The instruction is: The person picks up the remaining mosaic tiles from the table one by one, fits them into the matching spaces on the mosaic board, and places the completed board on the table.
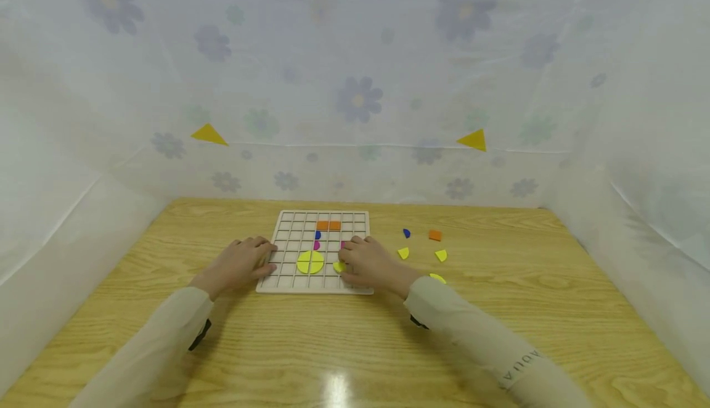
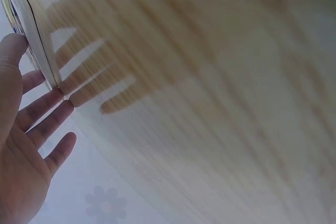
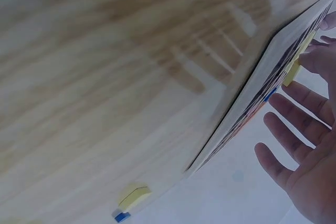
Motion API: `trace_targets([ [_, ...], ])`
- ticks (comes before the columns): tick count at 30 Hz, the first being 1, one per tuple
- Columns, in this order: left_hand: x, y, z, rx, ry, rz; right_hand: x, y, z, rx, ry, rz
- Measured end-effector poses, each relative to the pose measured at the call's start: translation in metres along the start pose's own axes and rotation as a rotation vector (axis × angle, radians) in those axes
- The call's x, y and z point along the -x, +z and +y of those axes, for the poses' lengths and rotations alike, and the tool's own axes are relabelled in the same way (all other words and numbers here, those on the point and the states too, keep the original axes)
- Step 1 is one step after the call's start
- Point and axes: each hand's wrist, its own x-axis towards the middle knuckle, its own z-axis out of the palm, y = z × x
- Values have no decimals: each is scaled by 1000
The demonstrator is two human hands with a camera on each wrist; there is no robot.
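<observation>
Here my right grip (image 1: 363,262) pinches a yellow piece (image 1: 337,267), yellow disc (image 1: 310,262) just left; left hand (image 1: 240,261), spread, touches the board (image 1: 285,246).

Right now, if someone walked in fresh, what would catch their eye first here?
Probably the bright yellow disc on the pale gridded board, between the left hand and the right hand. Next, perhaps two gold triangles on the flowered backdrop beyond the table, then the loose coloured pieces scattered on the table to the board's right.
</observation>
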Motion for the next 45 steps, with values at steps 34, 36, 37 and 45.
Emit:
trace_targets([
  [34,1,2,-3,-9,14,17,-17,6,-12,-12,57,-53],
  [36,1,2,-3,-7,13,13,-17,7,-12,-7,56,-51],
  [37,1,2,-3,-8,14,12,-17,7,-12,-4,57,-52],
  [45,1,1,-3,-22,26,19,-17,6,-14,33,69,-56],
])
